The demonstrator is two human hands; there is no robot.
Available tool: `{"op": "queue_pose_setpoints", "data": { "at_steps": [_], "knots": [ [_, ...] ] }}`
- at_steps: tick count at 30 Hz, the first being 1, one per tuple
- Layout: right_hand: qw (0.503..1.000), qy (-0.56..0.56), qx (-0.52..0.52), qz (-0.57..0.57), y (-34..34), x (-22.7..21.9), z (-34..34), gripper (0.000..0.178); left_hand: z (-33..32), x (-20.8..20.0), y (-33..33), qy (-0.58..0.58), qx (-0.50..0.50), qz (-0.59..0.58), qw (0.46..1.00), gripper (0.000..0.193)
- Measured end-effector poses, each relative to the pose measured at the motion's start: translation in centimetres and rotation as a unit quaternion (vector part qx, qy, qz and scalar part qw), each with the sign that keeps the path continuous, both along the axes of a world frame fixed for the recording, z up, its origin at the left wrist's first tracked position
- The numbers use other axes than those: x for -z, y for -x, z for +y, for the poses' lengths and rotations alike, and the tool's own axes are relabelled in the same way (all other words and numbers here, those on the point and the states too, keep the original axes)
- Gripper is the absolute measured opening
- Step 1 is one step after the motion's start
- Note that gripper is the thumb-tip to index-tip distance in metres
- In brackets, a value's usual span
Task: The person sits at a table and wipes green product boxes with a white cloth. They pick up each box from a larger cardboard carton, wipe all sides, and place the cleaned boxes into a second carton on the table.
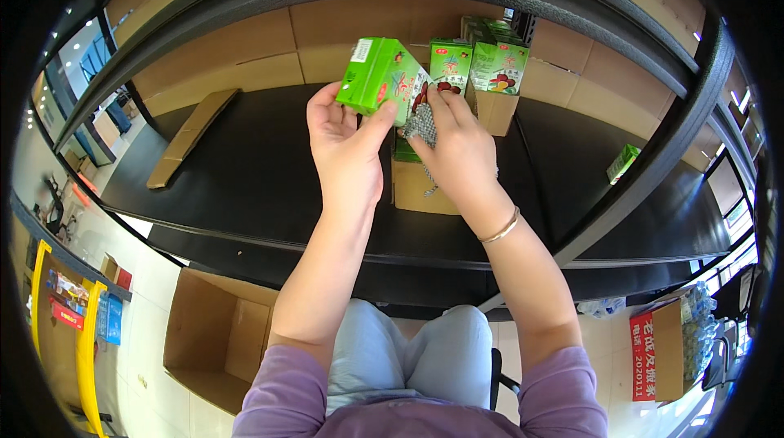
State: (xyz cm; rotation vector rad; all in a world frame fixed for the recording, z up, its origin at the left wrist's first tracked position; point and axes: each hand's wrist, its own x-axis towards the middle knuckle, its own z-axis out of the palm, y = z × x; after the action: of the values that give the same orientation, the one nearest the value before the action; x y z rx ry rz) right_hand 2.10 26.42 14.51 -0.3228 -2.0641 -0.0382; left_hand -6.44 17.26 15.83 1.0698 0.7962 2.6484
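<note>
Head view, L fingers (325, 105) clasping carton (371, 79), R fingers (443, 110) gripping prob. cloth (420, 124), partly hidden

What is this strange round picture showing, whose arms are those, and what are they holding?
No machine here: these are a person's own bare hands. The single picture comes from a fisheye camera worn on the person's head, looking down, so straight edges look bent. The left hand holds a tilted green carton; the right hand holds a grey patterned cloth at its side. On the black shelf are more green cartons behind the hands, a small green box off to the right, and a flat cardboard piece to the left.
</note>
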Motion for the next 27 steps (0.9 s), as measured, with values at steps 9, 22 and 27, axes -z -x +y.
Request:
{"op": "queue_pose_setpoints", "data": {
  "at_steps": [9, 22, 27],
  "knots": [
    [0.992, 0.098, 0.017, -0.074, 2.9, -0.7, 4.3, 0.047, 4.2, -1.9, 3.0, 0.178, -0.134, 0.097, 0.97, 0.05],
    [0.945, 0.243, 0.075, -0.205, 5.0, -1.7, 6.8, 0.031, 9.6, -0.8, 5.3, 0.178, -0.144, 0.103, 0.968, 0.042],
    [0.936, 0.224, 0.138, -0.234, 5.9, -1.2, 5.8, 0.019, 11.4, 0.8, 6.5, 0.231, -0.28, 0.187, 0.913, 0.04]
  ]
}}
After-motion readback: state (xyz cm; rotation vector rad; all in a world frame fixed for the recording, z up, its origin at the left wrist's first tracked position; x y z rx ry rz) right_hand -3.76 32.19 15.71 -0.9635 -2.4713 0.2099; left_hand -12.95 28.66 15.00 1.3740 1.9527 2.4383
